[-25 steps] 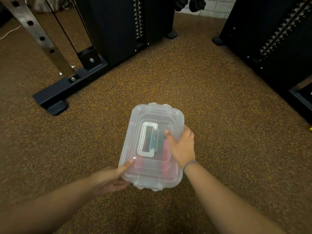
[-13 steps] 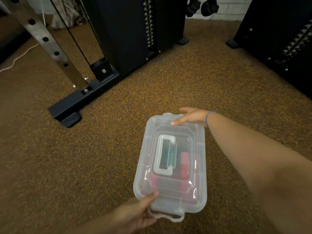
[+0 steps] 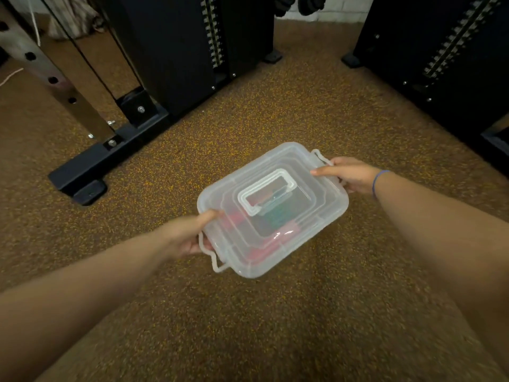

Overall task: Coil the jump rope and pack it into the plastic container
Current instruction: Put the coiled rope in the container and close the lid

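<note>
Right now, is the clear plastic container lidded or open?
Lidded. The clear lid covers the clear plastic container, with the left hand and right hand at its ends. Whether the latches are clipped: cannot tell.

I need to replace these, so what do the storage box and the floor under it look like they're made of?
The container: translucent, slightly glossy plastic; red and green contents show through its lid. The floor: probably rubber gym flooring, matte brown with yellow flecks.

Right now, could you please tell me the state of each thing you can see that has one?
Container: closed, held at both ends.
Lid: on, handle folded flat.
Side latches: swung out, not clipped.
Jump rope: inside, red and green shapes blurred through the plastic.
Left hand: gripping the near-left end.
Right hand: gripping the far-right end.
</note>
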The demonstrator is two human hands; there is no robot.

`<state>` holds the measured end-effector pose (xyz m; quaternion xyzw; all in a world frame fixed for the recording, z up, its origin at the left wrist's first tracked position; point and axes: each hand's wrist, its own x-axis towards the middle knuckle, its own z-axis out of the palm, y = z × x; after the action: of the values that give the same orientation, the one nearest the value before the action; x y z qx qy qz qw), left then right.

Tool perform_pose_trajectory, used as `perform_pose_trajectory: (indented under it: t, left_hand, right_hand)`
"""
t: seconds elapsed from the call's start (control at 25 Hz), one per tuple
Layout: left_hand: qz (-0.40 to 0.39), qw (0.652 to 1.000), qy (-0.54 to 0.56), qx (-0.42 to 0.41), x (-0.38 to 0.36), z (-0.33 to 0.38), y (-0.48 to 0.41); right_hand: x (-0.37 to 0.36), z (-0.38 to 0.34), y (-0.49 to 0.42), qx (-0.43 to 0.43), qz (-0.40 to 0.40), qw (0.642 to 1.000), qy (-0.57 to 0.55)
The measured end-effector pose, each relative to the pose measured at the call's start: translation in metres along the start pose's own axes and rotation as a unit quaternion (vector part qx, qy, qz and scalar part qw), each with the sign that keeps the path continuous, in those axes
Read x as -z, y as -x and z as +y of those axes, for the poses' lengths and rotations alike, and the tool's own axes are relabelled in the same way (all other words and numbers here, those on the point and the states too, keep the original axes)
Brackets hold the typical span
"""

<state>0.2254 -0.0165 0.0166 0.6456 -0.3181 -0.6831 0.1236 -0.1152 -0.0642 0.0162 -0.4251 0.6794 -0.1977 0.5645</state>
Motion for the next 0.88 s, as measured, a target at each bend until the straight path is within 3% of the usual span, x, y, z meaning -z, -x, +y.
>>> perform_pose_trajectory:
  t: [0.16,0.36,0.48,0.64,0.88]
  left_hand:
    - [0.073,0.995,-0.043,-0.056,-0.034,0.051,-0.033]
    - [0.225,0.959,-0.100,-0.138,-0.098,0.099,-0.061]
    - [0.223,0.958,-0.099,-0.153,-0.134,0.113,-0.077]
    - [0.211,0.949,-0.148,-0.181,-0.159,0.112,-0.101]
    - [0.271,0.899,-0.250,-0.235,-0.171,0.109,-0.113]
  right_hand:
    - [0.033,0.033,0.021,-0.007,0.093,0.995,-0.031]
    - [0.059,0.063,0.035,0.006,0.264,0.963,-0.044]
    - [0.063,0.074,0.036,-0.005,0.349,0.937,0.004]
    - [0.068,0.094,0.033,-0.036,0.393,0.918,0.032]
    - [0.068,0.095,0.017,-0.089,0.424,0.899,0.071]
